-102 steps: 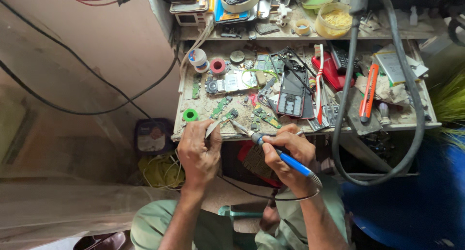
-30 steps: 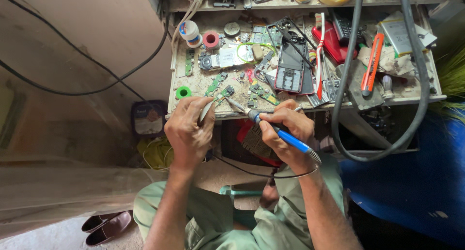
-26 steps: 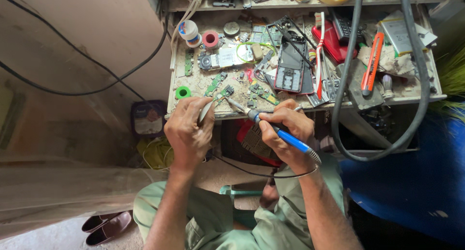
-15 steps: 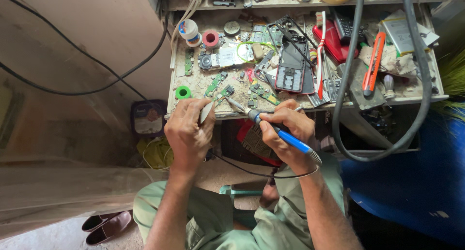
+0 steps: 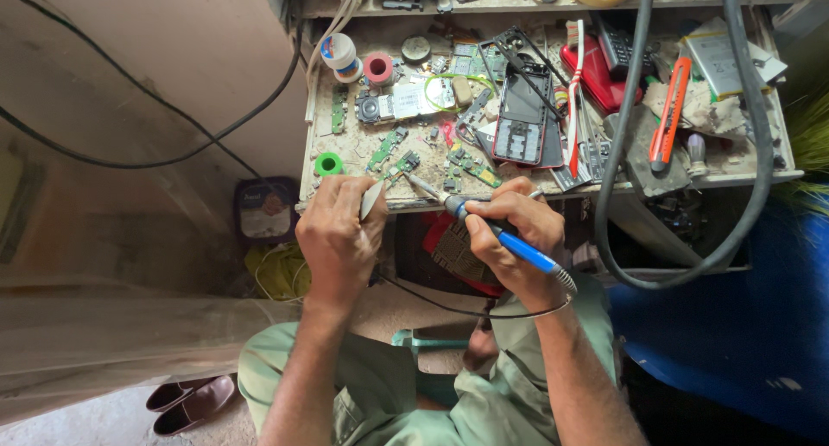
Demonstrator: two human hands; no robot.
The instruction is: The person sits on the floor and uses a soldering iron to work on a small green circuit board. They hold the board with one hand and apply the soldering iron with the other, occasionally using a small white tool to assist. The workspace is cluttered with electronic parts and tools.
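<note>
One blue-handled soldering iron (image 5: pixel 501 234) is gripped in the right hand (image 5: pixel 514 234), fingers wrapped tight, tip at the tabletop (image 5: pixel 345 157) edge mid-frame. One pair of tweezers (image 5: pixel 371 199) is pinched in the left hand (image 5: pixel 337 234). Three tape rolls are counted upper left; two shoes (image 5: pixel 186 401) lower left.

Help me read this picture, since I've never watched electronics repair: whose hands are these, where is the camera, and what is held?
The camera sits on the person's head and looks down, so both hands are their own. The right hand holds a blue-handled soldering iron, its metal tip aimed at small green circuit boards near the bench's front edge. The left hand pinches a thin pale tool; what it is I cannot tell. Further back lie tape rolls, an opened phone shell and an orange utility knife.
</note>
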